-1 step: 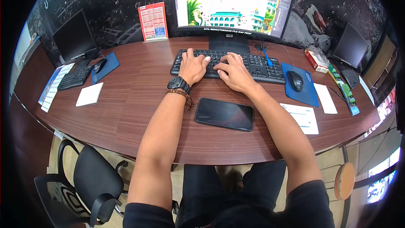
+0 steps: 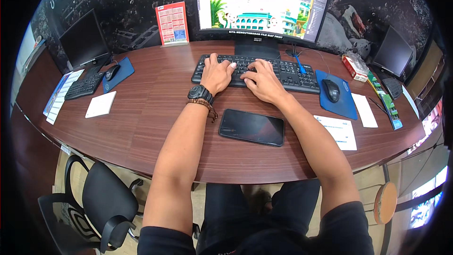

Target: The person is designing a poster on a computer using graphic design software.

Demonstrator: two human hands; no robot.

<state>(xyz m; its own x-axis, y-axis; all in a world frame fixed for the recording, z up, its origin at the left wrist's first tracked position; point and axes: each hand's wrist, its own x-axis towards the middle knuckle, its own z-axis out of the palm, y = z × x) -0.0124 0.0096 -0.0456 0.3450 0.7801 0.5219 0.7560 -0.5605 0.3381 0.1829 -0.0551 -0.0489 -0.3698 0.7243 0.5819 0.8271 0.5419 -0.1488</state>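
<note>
Both of my hands rest over the black keyboard [image 2: 297, 78] on the brown wooden desk [image 2: 155, 73]. At its left part lies my left hand [image 2: 217, 76], fingers apart on the keys, with a black watch and a beaded bracelet on the wrist. My right hand [image 2: 265, 84] covers the middle keys, its fingers apart and slightly bent, holding nothing. Behind the keyboard stands a curved monitor [image 2: 259, 7] with a colourful cartoon design of a building on screen. A dark smartphone [image 2: 252, 127] lies flat between my forearms. The keys under my fingers are hidden.
Right of the keyboard, a black mouse [image 2: 331, 91] sits on a blue pad [image 2: 348, 107], near papers [image 2: 339, 134] and a red-and-white box [image 2: 355, 67]. A calendar [image 2: 172, 22], second keyboard [image 2: 84, 86] and notepad [image 2: 100, 105] are leftward. An office chair [image 2: 106, 191] stands below left.
</note>
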